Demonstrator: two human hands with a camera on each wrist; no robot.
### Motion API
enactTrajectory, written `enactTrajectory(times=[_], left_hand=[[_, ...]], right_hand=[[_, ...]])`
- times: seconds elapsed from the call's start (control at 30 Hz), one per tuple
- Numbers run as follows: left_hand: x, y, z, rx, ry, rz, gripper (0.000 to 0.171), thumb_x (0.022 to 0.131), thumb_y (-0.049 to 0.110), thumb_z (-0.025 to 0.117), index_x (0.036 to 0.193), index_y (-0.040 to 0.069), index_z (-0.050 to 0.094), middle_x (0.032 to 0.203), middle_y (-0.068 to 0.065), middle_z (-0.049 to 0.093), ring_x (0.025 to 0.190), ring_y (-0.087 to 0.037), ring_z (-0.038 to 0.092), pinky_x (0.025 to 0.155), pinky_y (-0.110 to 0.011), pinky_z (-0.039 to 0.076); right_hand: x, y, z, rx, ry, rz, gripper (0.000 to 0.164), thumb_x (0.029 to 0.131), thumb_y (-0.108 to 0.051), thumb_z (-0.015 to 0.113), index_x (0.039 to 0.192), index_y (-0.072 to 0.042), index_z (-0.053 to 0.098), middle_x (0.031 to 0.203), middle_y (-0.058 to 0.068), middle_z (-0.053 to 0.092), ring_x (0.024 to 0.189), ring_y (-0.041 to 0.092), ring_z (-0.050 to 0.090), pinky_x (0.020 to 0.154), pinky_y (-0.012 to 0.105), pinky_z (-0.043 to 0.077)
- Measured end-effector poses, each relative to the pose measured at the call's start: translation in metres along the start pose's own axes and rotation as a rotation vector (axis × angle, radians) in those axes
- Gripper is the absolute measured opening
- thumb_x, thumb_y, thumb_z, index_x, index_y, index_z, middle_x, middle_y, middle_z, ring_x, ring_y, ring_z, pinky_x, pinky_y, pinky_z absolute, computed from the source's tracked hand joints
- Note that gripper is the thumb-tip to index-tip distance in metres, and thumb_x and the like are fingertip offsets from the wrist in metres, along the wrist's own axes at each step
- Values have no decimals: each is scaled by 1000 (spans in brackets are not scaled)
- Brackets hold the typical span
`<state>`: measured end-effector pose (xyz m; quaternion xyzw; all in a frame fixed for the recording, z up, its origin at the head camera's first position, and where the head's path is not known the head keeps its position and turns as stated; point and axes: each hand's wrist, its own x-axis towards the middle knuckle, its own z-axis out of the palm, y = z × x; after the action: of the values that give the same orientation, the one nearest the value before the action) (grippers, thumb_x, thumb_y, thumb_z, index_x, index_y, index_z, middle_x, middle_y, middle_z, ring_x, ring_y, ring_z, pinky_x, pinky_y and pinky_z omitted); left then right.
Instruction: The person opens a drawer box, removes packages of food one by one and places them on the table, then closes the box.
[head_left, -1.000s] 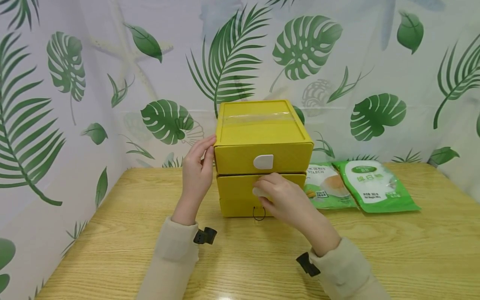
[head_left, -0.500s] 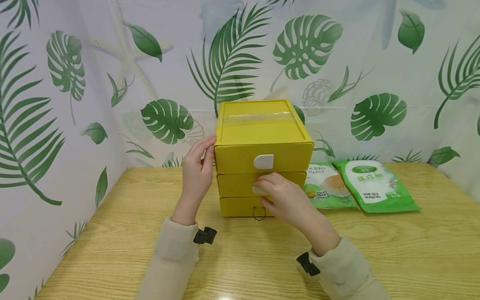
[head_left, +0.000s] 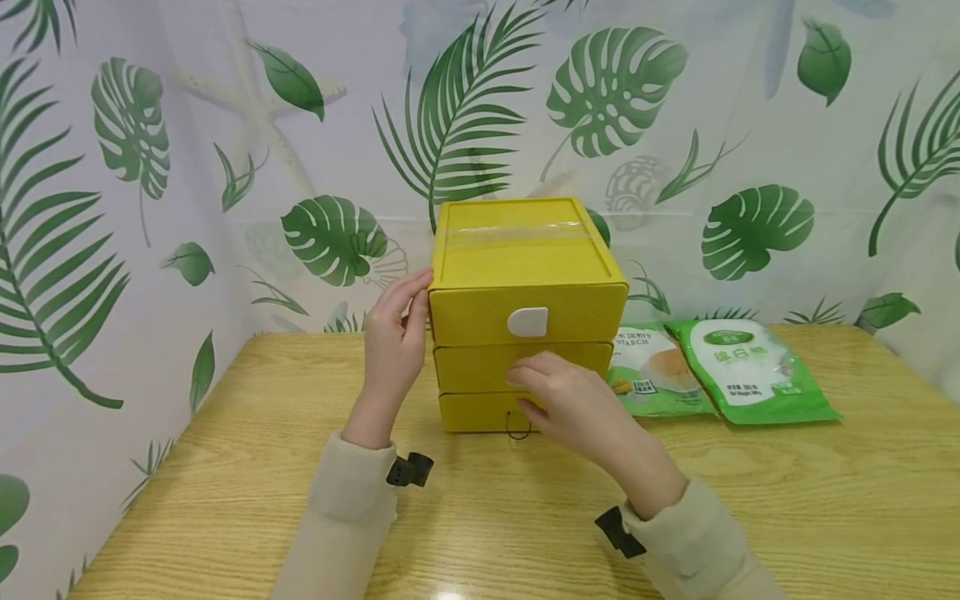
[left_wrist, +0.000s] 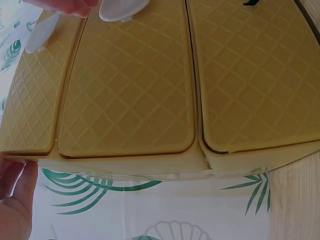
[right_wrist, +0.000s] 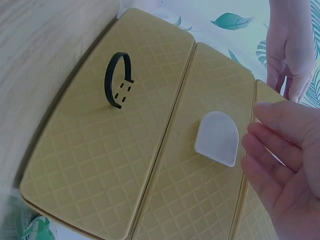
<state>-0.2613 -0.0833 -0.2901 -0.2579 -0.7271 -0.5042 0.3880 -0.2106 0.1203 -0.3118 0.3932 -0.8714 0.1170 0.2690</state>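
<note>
A yellow cabinet (head_left: 525, 262) with three drawers stands on the table, all drawer fronts about flush. My left hand (head_left: 397, 333) rests its fingers along the cabinet's upper left side. Just in front of the middle drawer (head_left: 468, 369) is my right hand (head_left: 573, 404), its fingers loosely bent and holding nothing. The right wrist view shows a white handle (right_wrist: 218, 137) on that drawer, slightly apart from my fingers; in the head view my right hand hides it. Another white handle (head_left: 528, 322) marks the top drawer (head_left: 465, 321). The bottom drawer (head_left: 472, 412) carries a black loop (right_wrist: 108, 82).
To the cabinet's right lie a green and white starch bag (head_left: 660, 375) and a second green bag (head_left: 757, 375), slightly overlapping. A leaf-print cloth (head_left: 480, 108) hangs behind the wooden table (head_left: 225, 467). Clear tape (head_left: 517, 236) crosses the cabinet top.
The middle drawer has slid back into the cabinet, uncovering the bottom drawer's front. My right hand has since let go of its white handle. My left hand has stayed in place.
</note>
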Motion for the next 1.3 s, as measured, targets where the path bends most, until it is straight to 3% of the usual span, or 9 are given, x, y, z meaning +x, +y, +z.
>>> enactTrajectory(times=[0.2,0.4,0.63,0.87,1.3], left_hand=[[1,0,0,5,-2,-8,22,89,-1,48,106,-8,60,109,-16,58,100,-23,55,63,-30,53],[1,1,0,4,-2,-7,22,89,-2,48,106,-8,60,109,-17,57,100,-24,55,63,-30,53],[1,0,0,2,-7,-8,22,89,-2,48,107,-8,60,109,-17,57,101,-24,54,64,-30,53],[0,0,-1,-4,-8,-14,22,89,-2,48,107,-9,59,109,-17,57,102,-24,54,66,-30,53],[1,0,-1,-6,-16,-26,23,89,-1,48,107,-8,59,110,-16,57,102,-23,54,67,-30,53]], right_hand=[[0,-2,2,-5,-63,-10,18,73,-7,71,88,-6,62,90,2,61,75,15,56,59,26,50],[0,-2,8,25,-142,9,16,73,-6,69,75,-11,55,73,-4,49,56,9,42,47,20,39],[0,0,17,37,-240,38,11,75,-10,70,75,-11,59,72,-3,52,58,10,47,49,24,43],[0,-1,24,30,-348,43,17,74,-7,68,69,-12,52,66,-5,48,57,9,42,49,24,39],[-4,-3,34,41,-407,54,23,75,-9,66,62,-15,48,60,-8,43,51,9,39,45,24,35]])
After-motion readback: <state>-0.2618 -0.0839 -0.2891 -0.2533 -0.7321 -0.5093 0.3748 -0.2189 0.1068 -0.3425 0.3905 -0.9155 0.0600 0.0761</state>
